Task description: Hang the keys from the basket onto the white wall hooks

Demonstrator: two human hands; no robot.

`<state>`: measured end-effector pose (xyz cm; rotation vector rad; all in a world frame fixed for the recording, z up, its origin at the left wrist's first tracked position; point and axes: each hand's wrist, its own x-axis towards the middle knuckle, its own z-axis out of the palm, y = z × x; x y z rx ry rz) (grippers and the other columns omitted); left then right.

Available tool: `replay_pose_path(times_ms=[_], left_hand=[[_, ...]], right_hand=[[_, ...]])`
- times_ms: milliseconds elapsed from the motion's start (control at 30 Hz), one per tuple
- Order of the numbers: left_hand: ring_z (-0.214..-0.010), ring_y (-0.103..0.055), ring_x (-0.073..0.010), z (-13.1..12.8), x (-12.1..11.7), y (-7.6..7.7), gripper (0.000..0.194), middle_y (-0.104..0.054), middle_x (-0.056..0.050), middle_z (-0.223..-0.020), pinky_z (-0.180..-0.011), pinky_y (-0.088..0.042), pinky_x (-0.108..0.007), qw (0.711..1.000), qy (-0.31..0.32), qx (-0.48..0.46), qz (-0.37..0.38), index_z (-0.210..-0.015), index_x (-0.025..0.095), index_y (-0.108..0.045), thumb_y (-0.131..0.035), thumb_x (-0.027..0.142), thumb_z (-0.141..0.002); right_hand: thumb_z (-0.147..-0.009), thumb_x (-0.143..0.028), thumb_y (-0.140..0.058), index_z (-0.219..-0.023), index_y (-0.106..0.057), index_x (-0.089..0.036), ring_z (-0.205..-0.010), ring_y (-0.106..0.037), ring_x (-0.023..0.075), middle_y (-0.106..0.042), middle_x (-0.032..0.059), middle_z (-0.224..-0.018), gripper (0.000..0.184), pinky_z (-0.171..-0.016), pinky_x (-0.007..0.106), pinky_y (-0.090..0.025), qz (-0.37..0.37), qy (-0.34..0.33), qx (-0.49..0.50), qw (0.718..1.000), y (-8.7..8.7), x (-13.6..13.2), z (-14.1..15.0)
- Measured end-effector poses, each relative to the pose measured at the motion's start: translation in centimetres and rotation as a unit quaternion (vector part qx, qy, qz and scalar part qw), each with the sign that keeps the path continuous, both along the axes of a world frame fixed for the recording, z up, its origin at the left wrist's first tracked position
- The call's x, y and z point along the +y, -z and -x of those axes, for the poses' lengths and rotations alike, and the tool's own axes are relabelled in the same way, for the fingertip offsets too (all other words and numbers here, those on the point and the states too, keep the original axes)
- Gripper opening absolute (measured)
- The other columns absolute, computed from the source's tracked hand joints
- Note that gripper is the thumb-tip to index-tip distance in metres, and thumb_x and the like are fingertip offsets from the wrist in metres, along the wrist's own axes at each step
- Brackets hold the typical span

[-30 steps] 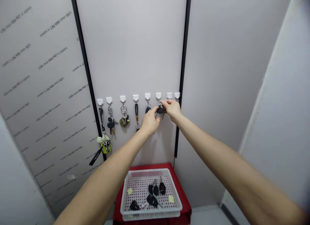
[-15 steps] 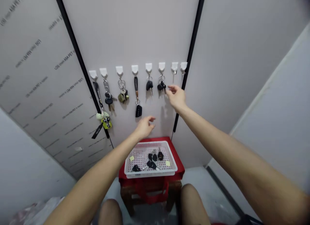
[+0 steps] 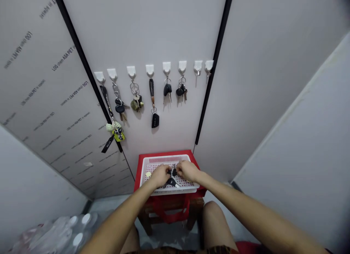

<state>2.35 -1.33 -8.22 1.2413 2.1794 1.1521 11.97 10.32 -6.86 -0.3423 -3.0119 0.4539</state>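
Both of my hands are down in a white perforated basket [image 3: 164, 160] that stands on a red stool [image 3: 139, 166]. My left hand [image 3: 159, 174] and my right hand [image 3: 186, 170] have curled fingers closing around black keys [image 3: 172, 177] lying in the basket. A yellow tag [image 3: 148, 174] lies in the basket's left part. On the wall above, a row of white hooks [image 3: 150, 69] carries several key sets; the newest black key set [image 3: 181, 89] hangs on the sixth hook. The two rightmost hooks [image 3: 202, 65] are bare.
A black vertical strip [image 3: 209, 82] runs down the wall right of the hooks, another [image 3: 84, 68] on the left. Clear plastic bottles [image 3: 68, 228] lie on the floor at the lower left. My knees [image 3: 213, 217] are in front of the stool.
Both hands left the key set hanging on the sixth hook and dropped down into the basket. The camera tilted downward, so the hooks moved up in view.
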Motion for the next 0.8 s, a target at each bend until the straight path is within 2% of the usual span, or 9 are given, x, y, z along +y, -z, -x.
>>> replay_pose_path(times_ms=[67, 133, 233, 333, 433, 500, 600, 700, 800], left_hand=[[-0.075, -0.046, -0.0143, -0.1, 0.3, -0.6, 0.029, -0.054, -0.001, -0.073, -0.075, -0.031, -0.024, 0.999, 0.004, -0.024, -0.038, -0.071, 0.021, -0.057, -0.047, 0.005, -0.049], [-0.081, -0.045, -0.0143, -0.3, 0.7, -1.3, 0.03, -0.055, -0.001, -0.082, -0.078, -0.029, -0.024, 0.995, 0.036, -0.065, -0.071, -0.076, 0.02, -0.056, -0.047, 0.006, -0.051], [-0.076, -0.047, -0.0126, -0.9, 2.0, -2.9, 0.023, -0.056, -0.001, -0.076, -0.074, -0.032, -0.023, 0.981, 0.084, -0.14, -0.108, -0.076, 0.016, -0.056, -0.044, 0.01, -0.058], [-0.066, -0.047, -0.0108, -1.2, 3.9, -5.9, 0.016, -0.055, 0.0, -0.065, -0.067, -0.035, -0.022, 0.968, 0.069, -0.177, -0.161, -0.07, 0.013, -0.055, -0.041, 0.014, -0.063], [-0.058, -0.046, -0.0096, -1.3, 6.2, -10.7, 0.015, -0.053, 0.0, -0.058, -0.06, -0.036, -0.02, 0.966, 0.033, -0.157, -0.203, -0.068, 0.014, -0.055, -0.041, 0.016, -0.064], [-0.058, -0.046, -0.0094, -1.5, 7.6, -14.4, 0.02, -0.054, 0.0, -0.061, -0.06, -0.036, -0.02, 0.963, 0.012, -0.134, -0.235, -0.08, 0.015, -0.053, -0.043, 0.015, -0.063], [-0.065, -0.048, -0.01, -2.1, 9.0, -19.2, 0.039, -0.055, -0.001, -0.077, -0.065, -0.036, -0.022, 0.954, 0.003, -0.087, -0.286, -0.101, 0.02, -0.042, -0.044, 0.013, -0.062], [-0.076, -0.048, -0.0124, -3.2, 9.5, -22.3, 0.046, -0.053, -0.003, -0.091, -0.073, -0.033, -0.025, 0.959, -0.002, -0.01, -0.282, -0.106, 0.022, -0.037, -0.043, 0.01, -0.062], [-0.086, -0.045, -0.0153, -4.2, 9.4, -23.9, 0.048, -0.048, -0.005, -0.101, -0.078, -0.03, -0.028, 0.966, -0.02, 0.049, -0.254, -0.109, 0.021, -0.034, -0.04, 0.009, -0.063]], right_hand=[[-0.06, -0.016, -0.041, -0.056, -0.055, -0.014, -0.052, -0.046, 0.0094, -0.054, 0.0017, -0.054, 0.014, -0.049, 0.02, -0.033, 0.103, 0.007, 0.02, 0.994, -0.8, 0.4, 0.2], [-0.06, -0.021, -0.043, -0.056, -0.053, -0.014, -0.046, -0.043, 0.0072, -0.051, -0.001, -0.048, 0.013, -0.046, 0.018, -0.032, 0.21, 0.015, 0.052, 0.976, -2.0, 0.7, 0.3], [-0.059, -0.025, -0.046, -0.056, -0.051, -0.014, -0.043, -0.041, 0.0059, -0.048, -0.0028, -0.046, 0.013, -0.043, 0.018, -0.032, 0.33, 0.05, 0.106, 0.937, -4.9, 1.2, 0.3], [-0.058, -0.025, -0.047, -0.056, -0.05, -0.014, -0.041, -0.041, 0.0051, -0.048, -0.0032, -0.046, 0.012, -0.043, 0.019, -0.034, 0.396, 0.083, 0.179, 0.897, -8.9, 2.1, 0.3], [-0.057, -0.025, -0.049, -0.056, -0.049, -0.014, -0.038, -0.04, 0.0047, -0.046, -0.0039, -0.043, 0.011, -0.041, 0.019, -0.035, 0.406, 0.105, 0.28, 0.864, -13.9, 3.4, 0.4], [-0.057, -0.024, -0.049, -0.056, -0.049, -0.014, -0.036, -0.039, 0.0045, -0.044, -0.0045, -0.041, 0.011, -0.04, 0.019, -0.035, 0.39, 0.122, 0.352, 0.842, -17.4, 4.3, 0.6], [-0.058, -0.023, -0.049, -0.056, -0.048, -0.013, -0.036, -0.039, 0.0041, -0.043, -0.0047, -0.04, 0.01, -0.038, 0.019, -0.036, 0.362, 0.142, 0.437, 0.811, -22.2, 5.7, 1.0], [-0.058, -0.022, -0.049, -0.055, -0.048, -0.013, -0.037, -0.04, 0.0042, -0.044, -0.0034, -0.044, 0.01, -0.039, 0.019, -0.037, 0.329, 0.159, 0.484, 0.795, -25.4, 6.9, 1.7], [-0.059, -0.024, -0.048, -0.055, -0.05, -0.013, -0.039, -0.043, 0.0054, -0.048, -0.0009, -0.047, 0.012, -0.041, 0.021, -0.039, 0.276, 0.195, 0.506, 0.793, -26.9, 8.2, 2.4]])
